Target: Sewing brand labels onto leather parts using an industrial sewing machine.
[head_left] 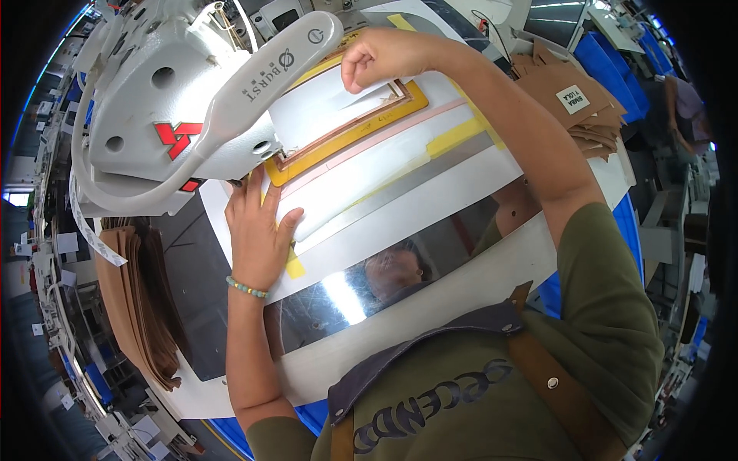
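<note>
My left hand (260, 230) lies flat with its fingers spread at the left end of a white template sheet (361, 207). Its fingertips reach toward the near-left corner of a yellow frame (350, 146), partly under the white sewing machine head (146, 115). My right hand (384, 60) is curled closed above the far side of this frame, over the white panel inside it. Whatever its fingers hold, if anything, is hidden. A brown edging runs along the inside of the frame. Yellow tape (453, 138) and a grey strip cross the template.
A light grey lamp (269, 69) arches over the work beside the machine head. Stacks of brown pieces stand at the left (138, 300) and far right (569, 96). A shiny dark plate (384, 284) borders the table's near edge. Blue bins (611, 73) are beyond, at the right.
</note>
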A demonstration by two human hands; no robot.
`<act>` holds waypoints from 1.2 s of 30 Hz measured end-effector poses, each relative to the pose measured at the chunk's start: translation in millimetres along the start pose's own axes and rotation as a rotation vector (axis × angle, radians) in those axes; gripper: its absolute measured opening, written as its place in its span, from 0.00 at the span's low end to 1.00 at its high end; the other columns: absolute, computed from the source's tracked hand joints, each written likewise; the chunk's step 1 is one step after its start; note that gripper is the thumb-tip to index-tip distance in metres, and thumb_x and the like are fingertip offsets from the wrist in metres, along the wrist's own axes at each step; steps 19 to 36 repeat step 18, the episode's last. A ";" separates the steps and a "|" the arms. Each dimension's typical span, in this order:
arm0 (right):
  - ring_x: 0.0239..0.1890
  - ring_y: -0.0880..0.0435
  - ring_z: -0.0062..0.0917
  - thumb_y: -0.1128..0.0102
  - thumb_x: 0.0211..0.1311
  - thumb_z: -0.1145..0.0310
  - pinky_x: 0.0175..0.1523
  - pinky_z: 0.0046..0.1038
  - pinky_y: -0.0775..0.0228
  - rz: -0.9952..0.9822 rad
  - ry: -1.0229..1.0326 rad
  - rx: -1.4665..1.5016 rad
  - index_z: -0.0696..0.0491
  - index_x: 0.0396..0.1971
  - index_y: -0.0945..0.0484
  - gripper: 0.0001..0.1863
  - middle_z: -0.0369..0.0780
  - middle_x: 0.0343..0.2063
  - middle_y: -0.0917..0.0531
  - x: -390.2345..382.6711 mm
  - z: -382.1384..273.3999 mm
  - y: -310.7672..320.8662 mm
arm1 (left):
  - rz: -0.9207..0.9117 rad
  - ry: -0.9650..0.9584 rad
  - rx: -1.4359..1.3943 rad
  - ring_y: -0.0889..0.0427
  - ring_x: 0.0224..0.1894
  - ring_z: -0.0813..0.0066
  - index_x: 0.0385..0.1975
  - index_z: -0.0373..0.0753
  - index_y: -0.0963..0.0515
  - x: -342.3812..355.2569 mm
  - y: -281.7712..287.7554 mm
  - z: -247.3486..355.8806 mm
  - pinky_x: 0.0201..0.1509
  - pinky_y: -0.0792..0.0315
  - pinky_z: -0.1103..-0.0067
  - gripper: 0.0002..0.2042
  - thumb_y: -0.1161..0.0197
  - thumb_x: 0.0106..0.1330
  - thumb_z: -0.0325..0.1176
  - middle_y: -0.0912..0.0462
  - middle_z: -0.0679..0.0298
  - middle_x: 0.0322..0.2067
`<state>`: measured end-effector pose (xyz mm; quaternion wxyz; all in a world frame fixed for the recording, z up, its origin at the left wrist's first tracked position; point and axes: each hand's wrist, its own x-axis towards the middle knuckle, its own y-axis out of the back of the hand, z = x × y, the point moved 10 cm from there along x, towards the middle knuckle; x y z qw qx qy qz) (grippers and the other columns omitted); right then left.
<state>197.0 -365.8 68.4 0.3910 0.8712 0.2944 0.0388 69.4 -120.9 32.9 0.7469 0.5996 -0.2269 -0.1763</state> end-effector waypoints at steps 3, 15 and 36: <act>0.31 0.16 0.16 0.30 0.65 0.72 0.39 0.22 0.27 0.007 0.016 -0.052 0.55 0.38 0.10 0.05 0.35 0.30 0.11 1.5 -7.7 -10.4 | 0.004 -0.021 0.010 0.43 0.80 0.40 0.76 0.39 0.32 -1.2 -2.8 -0.3 0.80 0.50 0.53 0.35 0.53 0.81 0.59 0.40 0.45 0.79; 0.31 0.19 0.19 0.37 0.69 0.72 0.39 0.26 0.29 -0.141 0.098 0.017 0.55 0.44 0.10 0.10 0.35 0.28 0.15 18.5 -34.7 -53.4 | 0.049 -0.045 0.019 0.40 0.77 0.43 0.76 0.41 0.31 -1.7 -1.8 1.2 0.78 0.47 0.53 0.37 0.54 0.80 0.64 0.38 0.46 0.78; 0.31 0.20 0.18 0.37 0.69 0.72 0.38 0.27 0.30 -0.177 0.107 0.039 0.54 0.44 0.10 0.10 0.35 0.28 0.15 21.3 -35.9 -59.5 | 0.042 -0.038 0.045 0.39 0.77 0.43 0.77 0.42 0.32 -1.7 -2.7 -0.4 0.78 0.48 0.53 0.37 0.55 0.80 0.65 0.38 0.47 0.78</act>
